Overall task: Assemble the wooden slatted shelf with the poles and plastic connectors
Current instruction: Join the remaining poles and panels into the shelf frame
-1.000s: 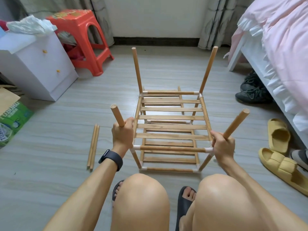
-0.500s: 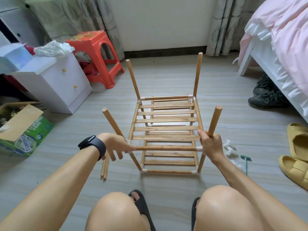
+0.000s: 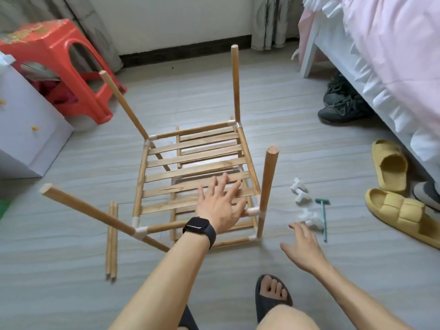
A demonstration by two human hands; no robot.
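Note:
The wooden slatted shelf (image 3: 190, 160) stands on the floor, with poles rising from white plastic corner connectors (image 3: 254, 211). The near right pole (image 3: 267, 179) is upright; the near left pole (image 3: 85, 210) leans out to the left. My left hand (image 3: 221, 206), fingers spread, lies flat over the near slats by the right corner. My right hand (image 3: 302, 248) hovers open above the floor, right of the shelf, close to loose white connectors (image 3: 301, 191) and a small green-headed hammer (image 3: 323, 217). Two spare thin poles (image 3: 112, 239) lie left of the shelf.
A red plastic stool (image 3: 62, 67) and a white cabinet (image 3: 26, 134) stand at the left. A bed with pink bedding (image 3: 392, 67) fills the right, with black shoes (image 3: 342, 103) and yellow slippers (image 3: 390, 184) beside it. My sandalled foot (image 3: 271, 296) is near the bottom.
Both hands let go of the near poles. My left hand crossed over onto the slats at the right; my right hand moved out right toward the loose connectors. The view tilted.

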